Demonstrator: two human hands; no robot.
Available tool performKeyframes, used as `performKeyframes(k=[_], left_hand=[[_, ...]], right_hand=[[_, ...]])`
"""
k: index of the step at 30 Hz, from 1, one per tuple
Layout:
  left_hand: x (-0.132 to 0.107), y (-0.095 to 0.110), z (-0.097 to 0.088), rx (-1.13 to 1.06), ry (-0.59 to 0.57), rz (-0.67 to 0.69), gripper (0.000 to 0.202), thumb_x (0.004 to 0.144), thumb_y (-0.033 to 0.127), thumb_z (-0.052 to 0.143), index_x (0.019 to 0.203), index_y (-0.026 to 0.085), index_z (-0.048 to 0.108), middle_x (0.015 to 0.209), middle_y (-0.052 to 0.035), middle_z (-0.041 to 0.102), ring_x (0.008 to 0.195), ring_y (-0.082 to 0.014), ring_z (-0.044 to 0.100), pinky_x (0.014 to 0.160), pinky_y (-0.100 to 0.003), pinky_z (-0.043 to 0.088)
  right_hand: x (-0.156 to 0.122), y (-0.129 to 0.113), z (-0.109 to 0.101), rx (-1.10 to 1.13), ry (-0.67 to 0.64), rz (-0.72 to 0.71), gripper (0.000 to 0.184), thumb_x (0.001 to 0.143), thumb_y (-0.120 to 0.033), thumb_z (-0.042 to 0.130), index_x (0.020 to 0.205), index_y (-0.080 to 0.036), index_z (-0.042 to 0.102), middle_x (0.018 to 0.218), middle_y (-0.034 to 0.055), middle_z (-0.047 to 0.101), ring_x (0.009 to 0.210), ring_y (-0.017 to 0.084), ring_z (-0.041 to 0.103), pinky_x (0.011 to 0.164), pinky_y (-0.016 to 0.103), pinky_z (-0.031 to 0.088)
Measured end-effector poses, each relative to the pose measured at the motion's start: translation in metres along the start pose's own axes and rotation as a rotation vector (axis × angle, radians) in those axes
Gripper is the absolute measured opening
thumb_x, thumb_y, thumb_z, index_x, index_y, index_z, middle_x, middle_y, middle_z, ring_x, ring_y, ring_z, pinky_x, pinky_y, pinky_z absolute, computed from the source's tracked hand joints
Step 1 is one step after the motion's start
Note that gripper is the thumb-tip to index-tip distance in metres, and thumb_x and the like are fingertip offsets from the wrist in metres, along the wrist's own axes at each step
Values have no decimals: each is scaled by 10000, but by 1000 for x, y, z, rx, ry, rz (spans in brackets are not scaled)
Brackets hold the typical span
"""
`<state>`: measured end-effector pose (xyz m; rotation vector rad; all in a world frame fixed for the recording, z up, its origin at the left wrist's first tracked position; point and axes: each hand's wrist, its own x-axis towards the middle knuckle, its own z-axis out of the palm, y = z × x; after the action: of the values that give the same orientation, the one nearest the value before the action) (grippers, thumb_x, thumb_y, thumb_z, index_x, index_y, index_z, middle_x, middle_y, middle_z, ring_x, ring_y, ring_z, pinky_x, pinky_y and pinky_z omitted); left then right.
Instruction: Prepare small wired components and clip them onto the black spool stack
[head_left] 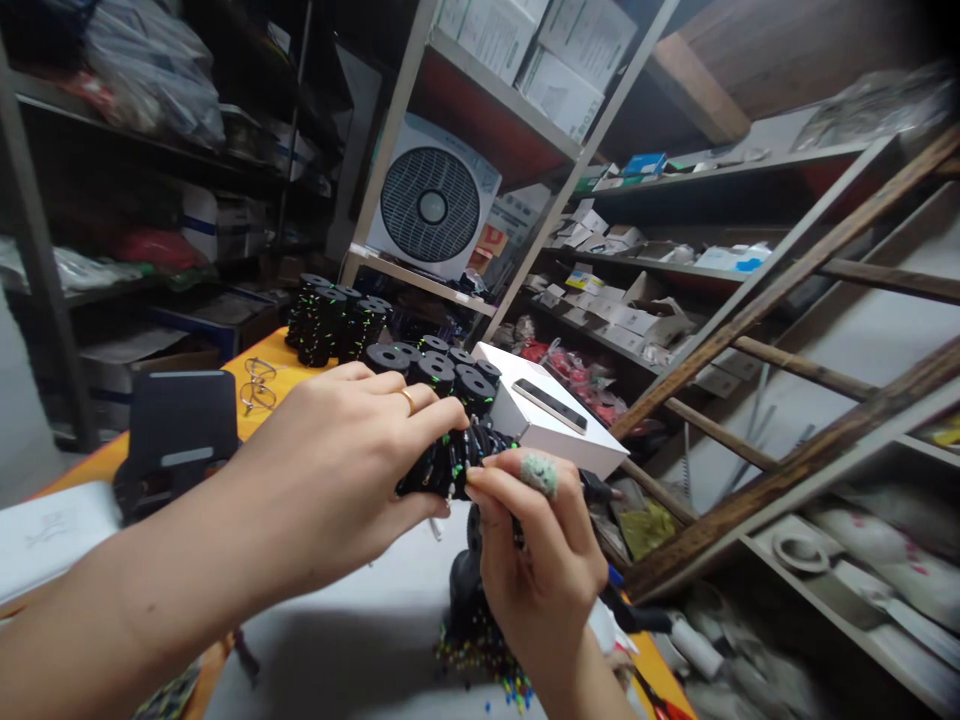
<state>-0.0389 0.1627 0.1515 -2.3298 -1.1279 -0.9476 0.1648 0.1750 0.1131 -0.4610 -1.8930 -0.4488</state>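
My left hand (349, 450), with a gold ring on one finger, is wrapped around a black bundle (451, 462) dotted with bright green bits. It looks like a wound spool, partly covered by my fingers. Thumb and forefinger of my right hand (540, 545) pinch at the bundle's near right side; whatever small part lies between them is too small to make out. A greenish wrap (538, 474) covers one right finger. Below the hands, small multicoloured pieces (514, 685) lie on the white work surface (322, 640).
Several black spools (386, 358) stand behind my hands on the yellow table (251, 400). A phone (551, 404) lies on a white box (517, 425) to the right. Glasses (259, 385) rest at left; red-handled scissors (664, 705) are near the right edge. Shelves, a box fan (431, 205) and a ladder (799, 375) stand beyond.
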Motion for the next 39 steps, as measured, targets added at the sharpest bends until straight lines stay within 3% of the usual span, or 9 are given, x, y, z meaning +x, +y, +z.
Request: performKeyframes(k=[17, 20, 24, 26, 28, 31, 34, 36, 39], left_hand=[[0, 0, 4, 50, 31, 24, 382, 762, 338, 855, 1080, 223, 678, 900, -30, 793, 844, -352, 772, 700, -518, 560], [3, -1, 3, 53, 26, 30, 394, 761, 353, 855, 1089, 216, 685, 899, -41, 802, 840, -366, 780, 673, -522, 576], [2, -4, 1, 81, 19, 55, 364, 795, 377, 811, 1095, 219, 679, 908, -47, 809, 824, -355, 790, 681, -520, 583], [-1, -6, 1, 98, 24, 61, 371, 812, 401, 786, 1114, 219, 669, 919, -59, 814, 822, -363, 794, 685, -521, 566], [-3, -7, 2, 110, 32, 78, 421, 819, 432, 784, 1160, 216, 664, 967, -79, 828, 833, -375, 796, 699, -525, 551], [-3, -6, 3, 147, 45, 128, 511, 827, 422, 788, 1263, 189, 657, 1095, -130, 837, 893, -389, 796, 787, -540, 556], [-1, -1, 2, 165, 46, 149, 487, 838, 366, 763, 1274, 172, 663, 1149, -166, 824, 958, -407, 782, 856, -567, 559], [0, 1, 2, 156, 37, 154, 439, 842, 346, 747, 1239, 173, 674, 1150, -174, 818, 972, -413, 776, 852, -581, 570], [-1, 3, 2, 150, 46, 154, 414, 850, 308, 697, 1243, 178, 672, 1160, -172, 819, 965, -405, 778, 827, -579, 584]], right_hand=[[-1, 10, -16, -144, -154, -268, 267, 964, 49, 633, 1202, -18, 735, 1079, 151, 738, 1093, 271, 649, 951, 385, 625], [-6, 9, -19, -228, -225, -311, 279, 1020, -13, 592, 1268, -2, 717, 1155, 159, 745, 1201, 275, 615, 1052, 372, 565], [-15, -3, -26, -531, -265, -328, 331, 1067, -131, 586, 1374, -57, 686, 1279, 119, 724, 1305, 267, 513, 1192, 363, 379], [-20, -13, -34, -563, -301, -259, 363, 1075, -138, 551, 1416, -68, 653, 1352, 131, 676, 1356, 292, 465, 1202, 388, 347], [-27, -22, -44, -491, -307, -165, 358, 1063, -123, 541, 1402, -70, 646, 1350, 158, 642, 1354, 316, 467, 1160, 409, 394], [-47, -31, -58, -305, -346, 38, 203, 1020, -84, 560, 1113, -161, 722, 1111, 109, 677, 1095, 270, 579, 930, 386, 512], [-77, -29, -66, -167, -621, 305, 168, 897, -78, 716, 863, -235, 667, 921, 30, 675, 881, 233, 610, 702, 343, 497], [-99, -25, -69, -126, -757, 424, 256, 783, -56, 813, 861, -257, 676, 949, 16, 695, 913, 255, 644, 722, 359, 515], [-124, -19, -72, -139, -791, 559, 336, 722, -28, 865, 879, -284, 716, 1001, 14, 713, 999, 285, 664, 811, 400, 546]])
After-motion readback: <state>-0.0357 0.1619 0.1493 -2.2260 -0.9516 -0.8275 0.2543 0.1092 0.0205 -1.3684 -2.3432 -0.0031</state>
